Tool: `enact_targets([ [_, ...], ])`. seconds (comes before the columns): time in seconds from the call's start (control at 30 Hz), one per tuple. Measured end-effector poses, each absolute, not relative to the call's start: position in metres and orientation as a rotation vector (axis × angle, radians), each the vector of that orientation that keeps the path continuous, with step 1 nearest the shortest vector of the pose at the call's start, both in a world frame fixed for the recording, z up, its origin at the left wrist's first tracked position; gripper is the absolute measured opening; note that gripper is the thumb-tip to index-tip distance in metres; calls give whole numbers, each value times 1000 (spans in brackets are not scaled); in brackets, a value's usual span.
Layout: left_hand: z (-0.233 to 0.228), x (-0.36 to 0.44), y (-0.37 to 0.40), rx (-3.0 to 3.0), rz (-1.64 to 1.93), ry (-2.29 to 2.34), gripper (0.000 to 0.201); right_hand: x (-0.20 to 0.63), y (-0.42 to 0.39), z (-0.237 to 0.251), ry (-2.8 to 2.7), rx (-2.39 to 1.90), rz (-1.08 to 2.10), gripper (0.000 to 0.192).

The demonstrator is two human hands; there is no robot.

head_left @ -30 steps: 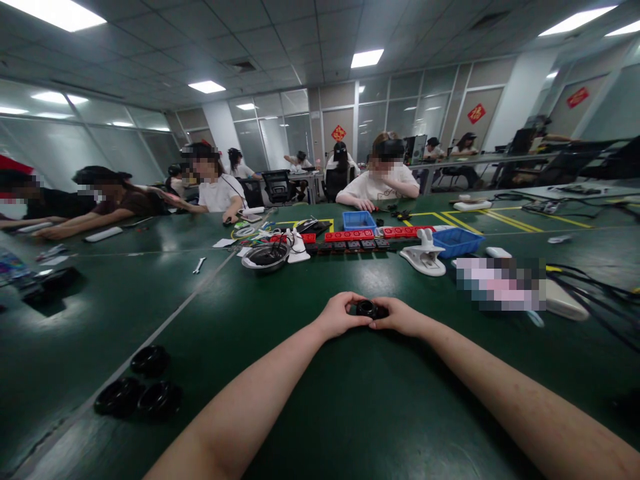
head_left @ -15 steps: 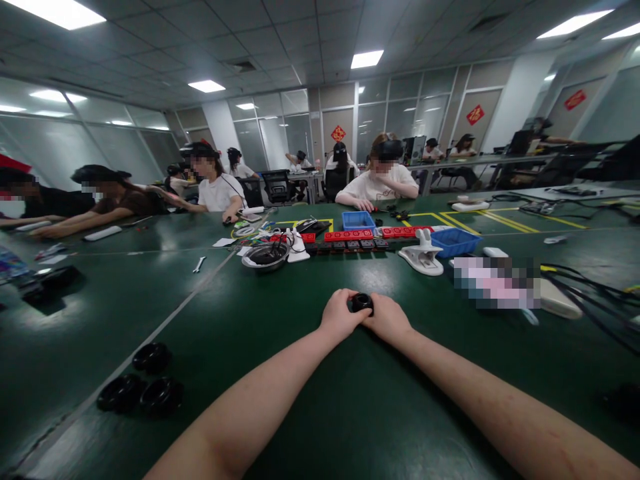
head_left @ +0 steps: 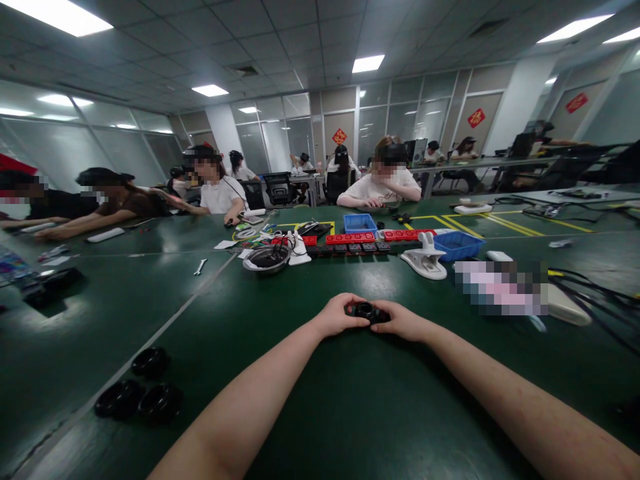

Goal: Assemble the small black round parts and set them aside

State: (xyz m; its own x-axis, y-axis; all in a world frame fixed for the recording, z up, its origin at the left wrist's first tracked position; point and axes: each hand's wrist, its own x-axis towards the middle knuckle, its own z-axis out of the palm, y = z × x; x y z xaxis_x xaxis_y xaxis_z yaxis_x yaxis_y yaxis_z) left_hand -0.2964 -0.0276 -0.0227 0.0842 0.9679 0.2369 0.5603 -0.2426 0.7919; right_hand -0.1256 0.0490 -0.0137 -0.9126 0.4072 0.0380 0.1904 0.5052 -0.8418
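Note:
A small glossy black ring-shaped part (head_left: 366, 311) is held low over the green table, straight ahead of me. My left hand (head_left: 339, 315) grips it from the left, with thumb in front and fingers curled behind. From the right, my right hand (head_left: 403, 321) closes thumb and fingers on its dark right side; I cannot tell whether that side is a separate piece. Three similar black rings lie grouped at the left: one ring (head_left: 150, 362) behind, another ring (head_left: 119, 399) at the left and a third ring (head_left: 161, 402) beside it.
Beyond my hands stand a metal bowl (head_left: 250, 263) with dark contents, a row of red blocks (head_left: 350, 238), a white clip stand (head_left: 425, 267) and a blue tray (head_left: 457, 253). A wrench (head_left: 201, 267) lies left. Cables (head_left: 595, 293) run at right. Co-workers sit across the table.
My right hand has shifted to the right, opening a wider gap between the hands. More of the black part's right side now shows. My left hand stays around it.

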Motion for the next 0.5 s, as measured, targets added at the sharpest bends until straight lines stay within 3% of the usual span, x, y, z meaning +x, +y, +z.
enact_targets([
  [0.5,-23,-297,-27,1800,1042,1492,49,-127,53,-18,-2574,-579,1254,38],
])
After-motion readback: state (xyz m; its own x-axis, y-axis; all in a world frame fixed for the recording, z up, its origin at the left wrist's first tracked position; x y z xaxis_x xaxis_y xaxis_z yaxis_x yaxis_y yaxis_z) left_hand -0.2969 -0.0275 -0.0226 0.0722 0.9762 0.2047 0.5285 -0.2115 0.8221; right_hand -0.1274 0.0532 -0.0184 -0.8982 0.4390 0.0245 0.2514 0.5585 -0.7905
